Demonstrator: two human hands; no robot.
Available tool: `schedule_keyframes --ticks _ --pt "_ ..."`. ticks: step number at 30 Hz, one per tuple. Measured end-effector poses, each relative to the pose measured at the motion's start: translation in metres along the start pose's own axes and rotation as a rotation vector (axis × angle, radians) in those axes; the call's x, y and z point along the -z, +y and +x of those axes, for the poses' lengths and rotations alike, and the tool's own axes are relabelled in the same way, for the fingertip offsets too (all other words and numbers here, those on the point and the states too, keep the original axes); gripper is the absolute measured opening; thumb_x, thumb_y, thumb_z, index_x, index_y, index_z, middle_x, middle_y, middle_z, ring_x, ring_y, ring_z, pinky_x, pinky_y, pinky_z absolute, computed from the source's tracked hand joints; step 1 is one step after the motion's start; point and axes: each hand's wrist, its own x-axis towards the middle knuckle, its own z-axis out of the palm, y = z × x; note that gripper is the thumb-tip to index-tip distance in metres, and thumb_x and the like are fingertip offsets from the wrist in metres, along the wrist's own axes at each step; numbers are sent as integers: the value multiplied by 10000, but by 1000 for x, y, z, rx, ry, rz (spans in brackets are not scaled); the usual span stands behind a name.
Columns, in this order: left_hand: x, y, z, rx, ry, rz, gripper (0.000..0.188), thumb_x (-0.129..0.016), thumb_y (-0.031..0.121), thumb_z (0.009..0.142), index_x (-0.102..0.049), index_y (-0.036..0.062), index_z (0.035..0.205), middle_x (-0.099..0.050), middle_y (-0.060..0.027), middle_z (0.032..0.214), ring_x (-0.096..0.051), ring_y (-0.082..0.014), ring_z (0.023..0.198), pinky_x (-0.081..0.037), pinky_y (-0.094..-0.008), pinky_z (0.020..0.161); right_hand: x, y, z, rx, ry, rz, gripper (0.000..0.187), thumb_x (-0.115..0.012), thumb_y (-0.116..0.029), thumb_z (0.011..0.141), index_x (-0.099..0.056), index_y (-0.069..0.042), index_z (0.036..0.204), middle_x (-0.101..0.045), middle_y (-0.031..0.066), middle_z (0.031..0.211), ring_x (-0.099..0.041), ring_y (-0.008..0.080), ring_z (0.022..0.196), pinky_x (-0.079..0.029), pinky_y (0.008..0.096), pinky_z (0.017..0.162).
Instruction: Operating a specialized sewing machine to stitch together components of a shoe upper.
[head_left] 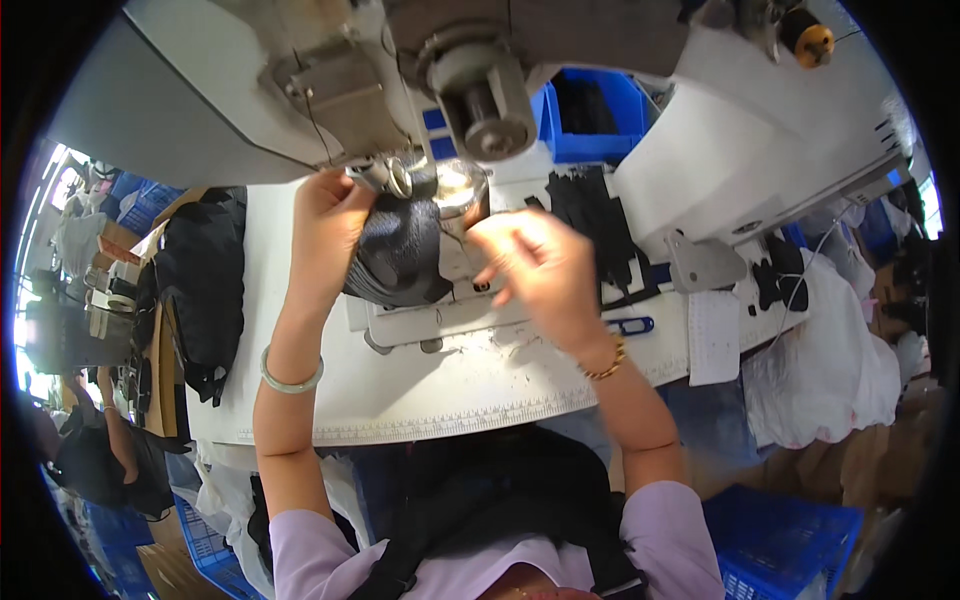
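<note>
A black textured fabric piece (400, 245) with a curved, layered lower edge lies under the head of a sewing machine (485, 110). My left hand (328, 230) is closed on its upper left edge, the fingertips beside the metal parts near the needle. To the right of the piece, my right hand (540, 270) is raised with curled fingers, slightly smeared by motion. Whatever it may pinch is too small to make out. A lit round metal part (460, 187) shows between the two hands.
A stack of black strips (592, 225) lies right of the machine bed, before a blue bin (600, 120). Small blue thread snips (632, 326) and a white card (714, 340) lie on the table. Black pieces (205, 290) are piled at left. A ruler strip (450, 418) follows the front edge.
</note>
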Motion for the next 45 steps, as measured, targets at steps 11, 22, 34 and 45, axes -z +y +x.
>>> schedule_keyframes --ticks 11,22,34,45 --pt "0 -51 -97 -1302 -189 606 176 -698 105 746 -555 61 839 -562 -60 824 -539 -193 701 -457 -295 584 54 71 -53 159 7 -951 245 -611 -63 824 -507 19 1030 -523 135 940 -551 196 640 -455 296 617" --pt "-63 -68 -80 -887 -436 593 401 -649 16 696 -558 -18 1085 -544 -135 1066 -573 -262 832 -478 -336 674 58 33 -54 -335 -194 -204 154 -604 -66 841 -527 30 934 -561 77 767 -570 114 561 -463 265 478" --pt "-79 -37 -106 -101 -259 -123 230 -603 -52 790 -606 -27 1019 -594 -84 957 -582 -115 793 -492 -237 683 35 34 -67 -166 -89 280 107 -569 -24 872 -532 18 962 -574 60 777 -579 80 605 -506 201 501" --pt "-82 -41 -108 -109 -99 -100 169 -612 -39 785 -635 -17 951 -606 -64 851 -599 -104 718 -499 -223 638 18 42 -63 7 -48 242 93 -534 13 877 -493 26 959 -578 83 813 -602 98 636 -539 226 547"
